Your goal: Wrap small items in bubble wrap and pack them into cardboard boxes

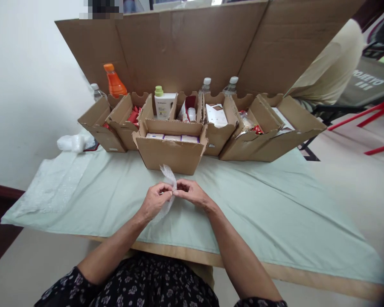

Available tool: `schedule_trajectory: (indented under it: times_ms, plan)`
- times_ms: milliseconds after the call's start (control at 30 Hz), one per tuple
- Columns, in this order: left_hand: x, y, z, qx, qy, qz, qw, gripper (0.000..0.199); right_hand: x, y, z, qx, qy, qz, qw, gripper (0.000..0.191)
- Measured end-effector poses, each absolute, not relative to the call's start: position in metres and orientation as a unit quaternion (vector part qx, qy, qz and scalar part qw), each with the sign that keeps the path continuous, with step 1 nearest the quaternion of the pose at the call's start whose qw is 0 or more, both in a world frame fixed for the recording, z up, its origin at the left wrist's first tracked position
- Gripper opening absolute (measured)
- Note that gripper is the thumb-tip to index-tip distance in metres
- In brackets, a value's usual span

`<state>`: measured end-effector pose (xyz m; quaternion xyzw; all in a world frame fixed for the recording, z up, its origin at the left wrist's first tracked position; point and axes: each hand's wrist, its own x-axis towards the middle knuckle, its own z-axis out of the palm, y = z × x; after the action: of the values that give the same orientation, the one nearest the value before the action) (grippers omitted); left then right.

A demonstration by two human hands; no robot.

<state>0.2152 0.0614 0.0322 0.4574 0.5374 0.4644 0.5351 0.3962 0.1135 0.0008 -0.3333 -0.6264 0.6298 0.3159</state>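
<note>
Between my two hands is a strip of bubble wrap (pixel 168 172), pinched at its middle above the green cloth. My left hand (pixel 156 198) grips it from the left with thumb and fingertips. From the right, the thumb and forefinger of my right hand (pixel 192 192) pinch it at nearly the same spot. One end of the strip sticks up toward the front cardboard bin (pixel 169 155); the other hangs down behind my left hand. Several white-and-purple boxes (pixel 172 137) stand in that bin, just beyond my hands.
Several cardboard bins (pixel 249 147) stand in a row behind, holding a white bottle (pixel 164 105) and packets. An orange bottle (pixel 115 83) rises at the back left. A tall cardboard panel (pixel 192 42) backs them. Bubble wrap sheets (pixel 53 183) lie left. A person's sleeve (pixel 333 64) is behind right.
</note>
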Motion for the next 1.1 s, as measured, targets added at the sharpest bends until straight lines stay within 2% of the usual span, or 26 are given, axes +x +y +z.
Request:
schedule_trajectory:
  times_ms: [300, 500, 800, 1100]
  plan:
    - [0.208, 0.068, 0.012, 0.366, 0.539, 0.478, 0.588, 0.019, 0.392, 0.107, 0.006, -0.365, -0.643, 0.586, 0.332, 0.045]
    - [0.205, 0.065, 0.013, 0.382, 0.542, 0.471, 0.581, 0.015, 0.394, 0.111, 0.004, -0.388, -0.625, 0.578, 0.353, 0.037]
    - [0.212, 0.063, 0.005, 0.422, 0.55, 0.459, 0.556, 0.01, 0.39, 0.109, 0.001, -0.387, -0.635, 0.566, 0.356, 0.04]
    - [0.214, 0.067, 0.016, 0.424, 0.544, 0.49, 0.533, 0.03, 0.391, 0.108, 0.005, -0.371, -0.653, 0.565, 0.341, 0.036]
